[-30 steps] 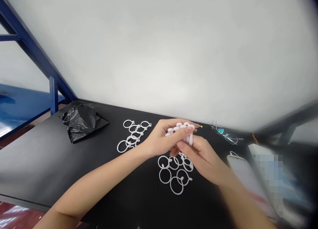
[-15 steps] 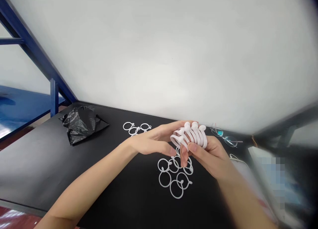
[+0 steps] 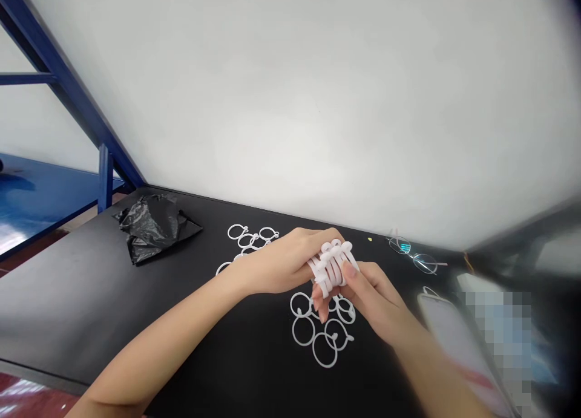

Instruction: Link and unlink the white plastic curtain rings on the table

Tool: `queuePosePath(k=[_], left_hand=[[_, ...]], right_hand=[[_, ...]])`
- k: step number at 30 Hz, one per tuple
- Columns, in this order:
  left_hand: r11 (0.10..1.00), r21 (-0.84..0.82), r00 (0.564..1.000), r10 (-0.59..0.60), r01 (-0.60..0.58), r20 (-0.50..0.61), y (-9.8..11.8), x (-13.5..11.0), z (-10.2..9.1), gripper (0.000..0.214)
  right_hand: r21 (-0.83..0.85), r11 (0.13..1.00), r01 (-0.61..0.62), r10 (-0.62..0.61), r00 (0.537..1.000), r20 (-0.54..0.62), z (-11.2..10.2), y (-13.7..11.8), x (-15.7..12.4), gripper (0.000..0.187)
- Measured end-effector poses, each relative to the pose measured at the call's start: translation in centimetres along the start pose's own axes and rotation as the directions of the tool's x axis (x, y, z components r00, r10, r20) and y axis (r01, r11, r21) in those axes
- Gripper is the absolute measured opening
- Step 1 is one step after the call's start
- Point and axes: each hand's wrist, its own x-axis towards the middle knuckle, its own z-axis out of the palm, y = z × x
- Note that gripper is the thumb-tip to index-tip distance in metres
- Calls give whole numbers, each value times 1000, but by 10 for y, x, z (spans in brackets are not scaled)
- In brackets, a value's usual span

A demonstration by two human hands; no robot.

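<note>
The right hand (image 3: pixel 379 306) pinches a stack of white rings (image 3: pixel 333 267) above the black table (image 3: pixel 254 357); the left hand (image 3: pixel 285 261), spread half a second ago, now narrows against them, firmness unclear; loose rings (image 3: pixel 325 334) lie below; the phone (image 3: pixel 456 336) screen is unreadably blurred

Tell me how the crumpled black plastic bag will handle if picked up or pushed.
The crumpled black plastic bag would probably be floppy, since its shiny film is creased all over. It is likely light for its size, looking loosely bunched, though any contents are hidden. Pushed, it should slide or crumple rather than roll, given its irregular, angular shape.
</note>
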Motion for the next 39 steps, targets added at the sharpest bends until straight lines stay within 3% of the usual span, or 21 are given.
queuePosePath(k=[4,9,13,18,23,25,27,30,33,36,39], left_hand=[[1000,24,999,-20,19,43,-2,0,-2,11],[995,-3,995,96,-96,40,-9,1,3,10],[987,-122,993,108,-102,43,-13,2,8,9],[964,-261,997,58,-41,58,-13,4,9,9],[939,-342,996,59,-35,61,-12,6,9,18],[971,-238,999,41,-31,36,-10,5,10,15],[998,-56,1000,24,-24,0,-7,3,10,8],[959,282,999,44,-44,7,-3,0,11,9],[865,494,996,63,-88,67,-1,-1,9,11],[823,556,994,87,-112,71,0,-4,3,18],[753,649,990,143,-108,-2,1,-7,-2,27]], right_hand=[[-86,996,-4,5,1000,21,4,-3,1,54],[-220,965,140,-151,988,-32,15,0,-1,56],[-413,883,224,-263,964,-38,17,5,-7,60],[-638,726,256,-316,949,21,12,6,-11,48],[-653,690,312,-382,923,38,13,3,-10,47],[-587,736,336,-413,911,4,15,0,-9,45],[-506,811,294,-367,929,-48,16,-3,-9,38],[-366,929,58,-102,990,-102,15,-8,-8,28],[-221,970,-102,90,994,-66,12,-7,-7,21],[-172,982,-79,71,996,-57,10,-5,-7,19],[-181,983,-23,-1,991,-133,10,-8,-7,21]])
